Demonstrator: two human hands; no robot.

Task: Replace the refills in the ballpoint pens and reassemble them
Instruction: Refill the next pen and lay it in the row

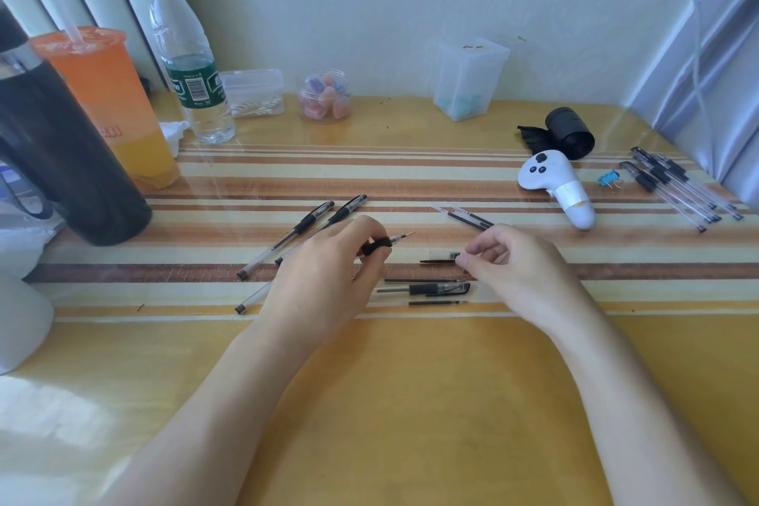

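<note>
My left hand point(328, 271) grips a clear pen with a black rubber grip point(376, 246), its tip pointing right and its barrel running back under my palm. My right hand point(513, 259) hovers just right of a loose pen cap point(443, 257), its fingertips touching or nearly touching the cap's end. Below the cap lie a capped pen point(427, 289) and two thin black refills point(423, 280) point(437, 303). Two capped pens point(304, 224) rest to the left. More refills point(468, 218) lie above my right hand.
A bundle of several pens point(673, 185) lies at the far right beside a blue binder clip point(609, 179). A white controller point(554, 185), a black roll point(569, 131), plastic jars point(324, 94), a water bottle point(189, 66), an orange drink cup point(111, 103) and a dark flask point(61, 152) ring the desk.
</note>
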